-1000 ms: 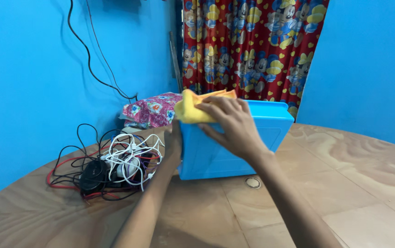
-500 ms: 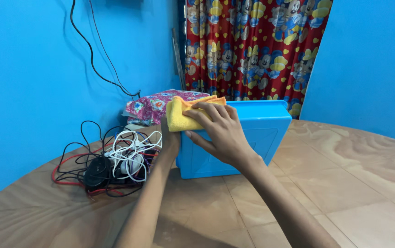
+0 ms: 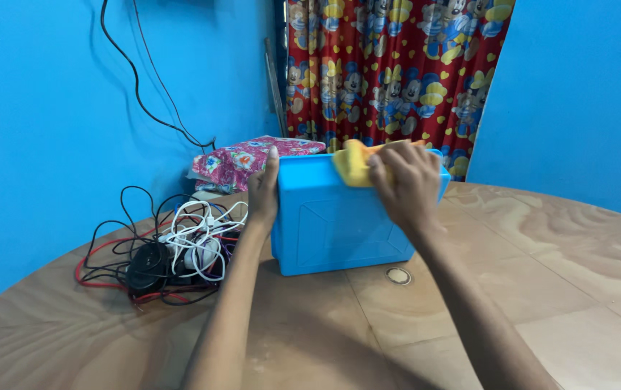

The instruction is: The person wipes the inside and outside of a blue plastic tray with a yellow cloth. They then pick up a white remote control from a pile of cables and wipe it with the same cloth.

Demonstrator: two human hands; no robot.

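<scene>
A bright blue plastic box (image 3: 328, 231) stands upright on its edge on the wooden table (image 3: 512, 289). My left hand (image 3: 262, 191) grips its left side, thumb up at the top corner. My right hand (image 3: 406, 184) presses a folded yellow-orange cloth (image 3: 352, 160) onto the box's top edge, toward the right end. The cloth is partly hidden under my fingers.
A tangle of black, white and red cables with a small black round device (image 3: 162, 253) lies left of the box. A folded pink floral fabric (image 3: 242, 162) sits behind by the blue wall. A small metal ring (image 3: 398, 275) lies on the table in front of the box. A patterned red curtain (image 3: 390, 65) hangs behind.
My right hand has slid the cloth from the box's upper left corner along the top edge to the right. My left hand has shifted up onto the left side.
</scene>
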